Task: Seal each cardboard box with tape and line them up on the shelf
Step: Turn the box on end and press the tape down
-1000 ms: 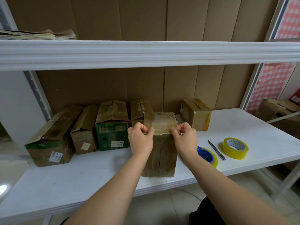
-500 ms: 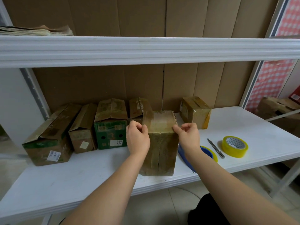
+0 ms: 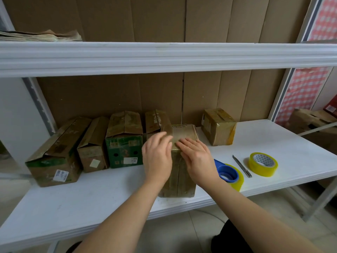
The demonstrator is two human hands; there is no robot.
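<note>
We see a white shelf [image 3: 273, 143] with a wall of brown cardboard sheets [image 3: 113, 99] behind it, and a second white shelf board [image 3: 164, 57] above, where some flat papers [image 3: 42, 35] lie at the left. On the far right there is a red checked cloth [image 3: 300, 99]. At the front edge stands the tall cardboard box [image 3: 182, 172]. Our left hand [image 3: 157, 157] lies with straight fingers on its left upper side, and our right hand [image 3: 197, 157] presses flat on its top front edge; neither grips anything. Behind, four boxes [image 3: 124, 139] stand in a row at the left, and one box [image 3: 218, 126] stands apart at the right. Just right of the tall box are a blue tape dispenser [image 3: 228, 172], a cutter knife [image 3: 241, 166] and a yellow tape roll [image 3: 263, 164].
</note>
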